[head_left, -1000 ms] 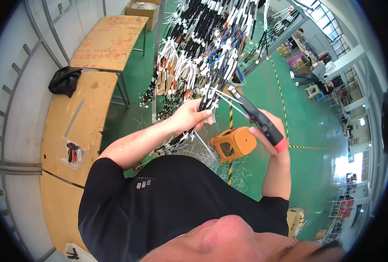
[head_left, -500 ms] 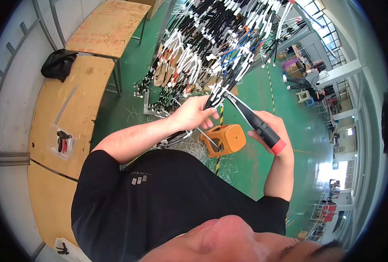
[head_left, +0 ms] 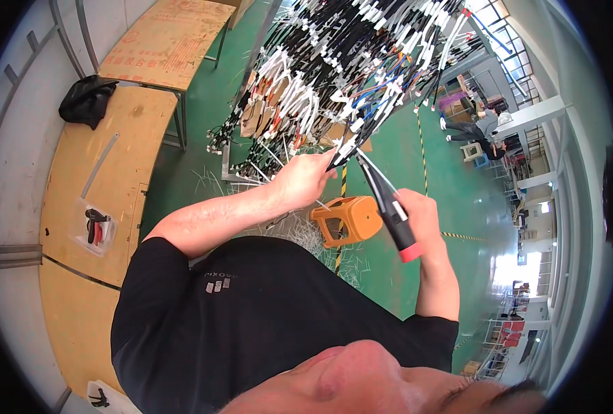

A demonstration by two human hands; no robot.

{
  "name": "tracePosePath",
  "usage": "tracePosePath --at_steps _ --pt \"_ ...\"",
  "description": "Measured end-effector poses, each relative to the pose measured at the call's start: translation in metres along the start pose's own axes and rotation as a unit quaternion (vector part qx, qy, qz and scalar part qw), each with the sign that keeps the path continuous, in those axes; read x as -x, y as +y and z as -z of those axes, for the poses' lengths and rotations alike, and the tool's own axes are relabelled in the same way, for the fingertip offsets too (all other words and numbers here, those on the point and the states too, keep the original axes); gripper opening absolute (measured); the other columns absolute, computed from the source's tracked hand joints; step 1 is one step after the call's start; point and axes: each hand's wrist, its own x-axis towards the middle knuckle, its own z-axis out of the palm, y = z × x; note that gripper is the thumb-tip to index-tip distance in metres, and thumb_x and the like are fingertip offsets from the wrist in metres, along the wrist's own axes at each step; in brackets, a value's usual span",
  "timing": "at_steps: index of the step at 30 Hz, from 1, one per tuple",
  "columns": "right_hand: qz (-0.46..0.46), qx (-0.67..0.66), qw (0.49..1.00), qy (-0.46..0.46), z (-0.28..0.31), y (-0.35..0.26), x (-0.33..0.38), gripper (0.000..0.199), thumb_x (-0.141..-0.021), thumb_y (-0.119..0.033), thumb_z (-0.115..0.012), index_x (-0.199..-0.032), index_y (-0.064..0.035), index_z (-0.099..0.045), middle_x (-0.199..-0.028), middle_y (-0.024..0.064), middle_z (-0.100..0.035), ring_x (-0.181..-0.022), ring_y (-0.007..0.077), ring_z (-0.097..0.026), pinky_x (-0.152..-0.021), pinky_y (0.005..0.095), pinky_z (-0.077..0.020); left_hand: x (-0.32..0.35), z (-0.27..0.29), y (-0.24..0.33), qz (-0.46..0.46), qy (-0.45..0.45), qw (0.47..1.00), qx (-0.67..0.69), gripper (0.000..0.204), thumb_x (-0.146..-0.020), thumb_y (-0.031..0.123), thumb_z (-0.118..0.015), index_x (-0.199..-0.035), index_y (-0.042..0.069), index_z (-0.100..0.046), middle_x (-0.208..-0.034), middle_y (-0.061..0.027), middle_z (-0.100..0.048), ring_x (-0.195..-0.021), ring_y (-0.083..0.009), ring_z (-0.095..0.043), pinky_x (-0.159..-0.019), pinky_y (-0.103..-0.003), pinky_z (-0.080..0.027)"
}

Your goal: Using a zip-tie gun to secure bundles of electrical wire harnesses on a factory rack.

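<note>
My left hand [head_left: 305,181] is closed around a bundle of black and white wires [head_left: 345,150], part of a wiring harness. White cable ties sit on the bundle just beyond my fingers. In my right hand [head_left: 422,215] is a black cable tie gun [head_left: 388,207] with a red end cap. The gun's narrow nose meets the bundle at a tie, and a thin pale strip runs back along the tool. Its handle and most of my right fingers are hidden behind its body.
A dense mass of hanging wire harnesses [head_left: 334,65] fills the far middle. An orange stool [head_left: 363,219] stands below my hands, beside scattered white clippings [head_left: 305,243]. The wooden table [head_left: 78,297] at left holds a black bag [head_left: 85,100] and a black-and-red tool [head_left: 97,228].
The cable tie gun has swung steeper, its red end moving left and slightly down. My right hand has shifted with it. My left hand still grips the bundle, with its fingers closed further.
</note>
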Motion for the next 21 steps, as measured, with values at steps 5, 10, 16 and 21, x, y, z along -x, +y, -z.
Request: tracePosePath --at_steps 5,10,16,21 --pt "0.083 0.071 0.99 0.086 -0.019 0.018 -0.003 0.02 -0.087 -0.011 -0.066 -0.105 -0.0039 -0.07 -0.096 0.0138 -0.07 -0.093 0.0327 -0.071 -0.088 0.042 -0.056 -0.004 0.014 -0.009 0.002 -0.025 0.996 0.08 0.022 -0.104 0.008 -0.06 -0.125 0.002 -0.057 -0.095 -0.0136 -0.077 -0.091 -0.0378 -0.075 -0.08 -0.046 -0.058" --pt "-0.114 -0.399 0.908 0.06 -0.012 0.022 0.014 0.052 -0.095 -0.015 -0.077 -0.142 -0.0004 -0.061 -0.128 0.0108 -0.072 -0.118 0.0205 -0.065 -0.11 0.0418 -0.0473 -0.007 0.022 -0.01 -0.005 -0.038 0.999 0.035 0.029 -0.105 0.01 -0.058 -0.132 -0.001 -0.053 -0.094 -0.0149 -0.077 -0.088 -0.0368 -0.075 -0.078 -0.048 -0.06" --pt "-0.055 -0.403 0.912 -0.057 0.007 0.019 -0.008 0.051 -0.093 -0.02 -0.08 -0.14 -0.0039 -0.064 -0.123 0.0069 -0.072 -0.117 0.0189 -0.064 -0.101 0.0373 -0.0502 -0.006 0.029 -0.004 0.014 -0.04 0.999 0.018 0.03 -0.105 0.008 -0.057 -0.133 0.001 -0.052 -0.094 -0.0164 -0.077 -0.093 -0.04 -0.074 -0.081 -0.05 -0.059" --pt "0.139 0.177 0.97 0.091 -0.002 0.009 -0.019 0.048 -0.088 -0.017 -0.073 -0.135 -0.008 -0.064 -0.123 0.0106 -0.065 -0.119 0.0337 -0.063 -0.115 0.0552 -0.0423 -0.008 0.044 0.007 0.14 -0.101 0.968 0.18 0.021 -0.102 0.022 -0.071 -0.103 0.001 -0.068 -0.084 -0.0021 -0.073 -0.076 -0.0101 -0.064 -0.071 -0.034 -0.054"
